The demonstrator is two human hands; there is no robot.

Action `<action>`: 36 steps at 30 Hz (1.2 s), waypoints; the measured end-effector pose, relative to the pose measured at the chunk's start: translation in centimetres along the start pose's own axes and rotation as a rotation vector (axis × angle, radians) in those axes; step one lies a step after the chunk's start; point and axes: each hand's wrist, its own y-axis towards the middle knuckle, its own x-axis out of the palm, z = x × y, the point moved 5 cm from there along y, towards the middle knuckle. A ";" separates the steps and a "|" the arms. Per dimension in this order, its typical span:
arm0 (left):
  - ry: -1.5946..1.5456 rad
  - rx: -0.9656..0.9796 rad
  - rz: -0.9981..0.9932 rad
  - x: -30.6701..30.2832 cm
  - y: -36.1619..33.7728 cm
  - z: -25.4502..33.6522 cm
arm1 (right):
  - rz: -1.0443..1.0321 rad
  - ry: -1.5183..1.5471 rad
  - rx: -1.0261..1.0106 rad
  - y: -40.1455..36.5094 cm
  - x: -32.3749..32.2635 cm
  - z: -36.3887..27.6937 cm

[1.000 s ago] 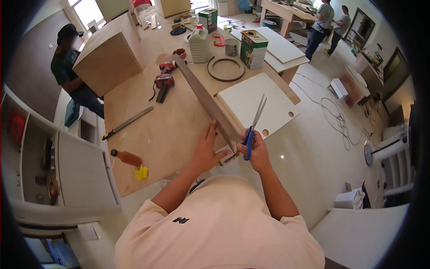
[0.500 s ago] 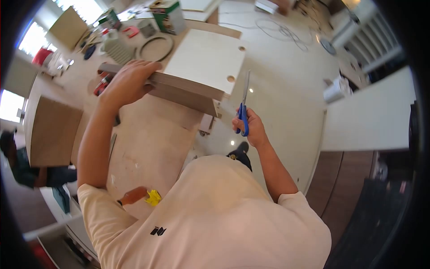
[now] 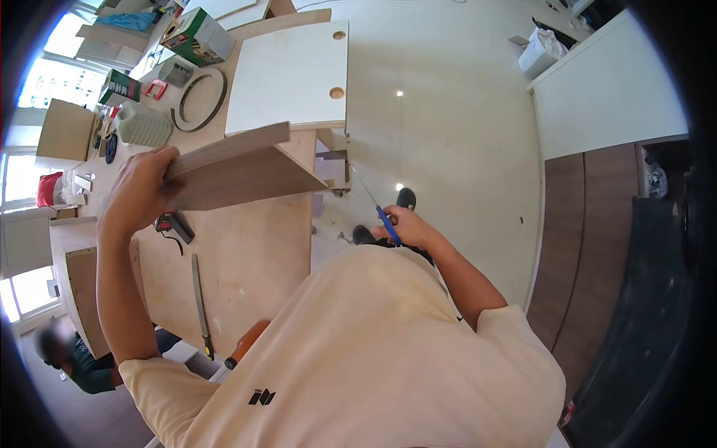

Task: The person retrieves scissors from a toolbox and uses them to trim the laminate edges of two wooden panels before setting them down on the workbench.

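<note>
My left hand (image 3: 142, 187) is closed round the left end of a brown wood-grain board (image 3: 239, 175), which is tilted above the workbench (image 3: 239, 269). Beyond it lies a white panel (image 3: 287, 75) with two round holes along its right edge. In my right hand (image 3: 407, 226) are blue-handled scissors (image 3: 388, 224), held low in front of my body, right of the bench edge. Their blades point up and to the left, over the floor.
A long file (image 3: 199, 299), an orange-handled tool (image 3: 248, 342) and a red and black tool (image 3: 176, 225) lie on the bench. Farther back are a coiled edging strip (image 3: 202, 101), a pale jug (image 3: 142, 124) and a green-white box (image 3: 198, 37). Another person (image 3: 89, 369) is at lower left.
The board in my left hand has come away from the white panel, toward me and to the left. The scissors have moved lower and slightly left. The view has turned.
</note>
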 end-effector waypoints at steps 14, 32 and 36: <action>-0.136 -0.117 -0.014 2.8 -1.4 0.1 | -0.093 0.251 0.094 4.0 5.8 1.7; -0.236 -0.209 0.299 5.0 -1.8 -1.6 | -0.015 0.313 0.140 5.1 7.6 -0.1; -0.188 -0.179 0.311 4.9 -1.8 -1.5 | -0.003 0.310 0.134 4.9 7.6 -0.4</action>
